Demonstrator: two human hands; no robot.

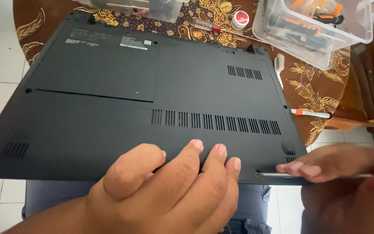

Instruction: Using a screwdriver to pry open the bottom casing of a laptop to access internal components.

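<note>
Left hand (169,190) presses spread fingers (195,149) on the upturned black laptop (143,99), while right hand (347,182) pinches a thin metal tool (269,174) at its edge.

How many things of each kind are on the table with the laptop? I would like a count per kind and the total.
Laptop, turned bottom up: 1
Screwdrivers lying loose: 2
Clear plastic boxes: 2
Small round tin: 1
Small brush: 1
Thin metal tool in the right hand: 1
Total: 8

Both hands (165,190) bare — no sleeves, no rings; blue denim jeans (252,208) on legs.
</note>
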